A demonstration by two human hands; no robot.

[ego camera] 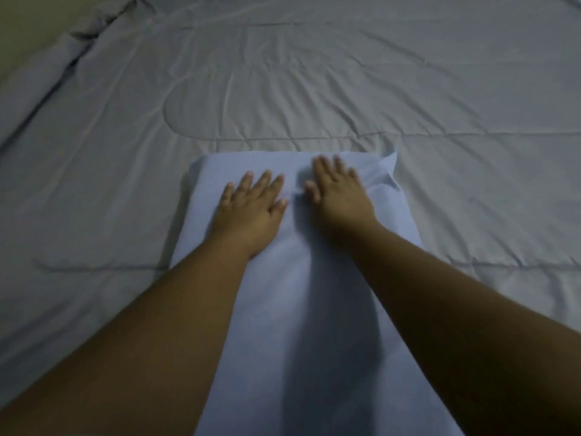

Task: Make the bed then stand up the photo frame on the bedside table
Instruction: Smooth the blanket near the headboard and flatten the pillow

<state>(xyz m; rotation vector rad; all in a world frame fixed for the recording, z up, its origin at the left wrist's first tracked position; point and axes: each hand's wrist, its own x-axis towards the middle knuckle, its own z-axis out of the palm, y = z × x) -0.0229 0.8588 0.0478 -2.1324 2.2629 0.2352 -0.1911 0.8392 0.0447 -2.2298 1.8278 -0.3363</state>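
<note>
Two flat hands, left hand (pixel 250 212) and right hand (pixel 338 196), press soft oblong pillow (pixel 283 309).

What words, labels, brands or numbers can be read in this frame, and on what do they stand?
None: no text is visible anywhere in this view.
The pillow is plain light blue cloth with no tag or print showing.
The blanket is plain grey with stitched lines only.

Dim, bluish indoor light, plain tan surface (pixel 22 20) in the upper-left corner
</note>
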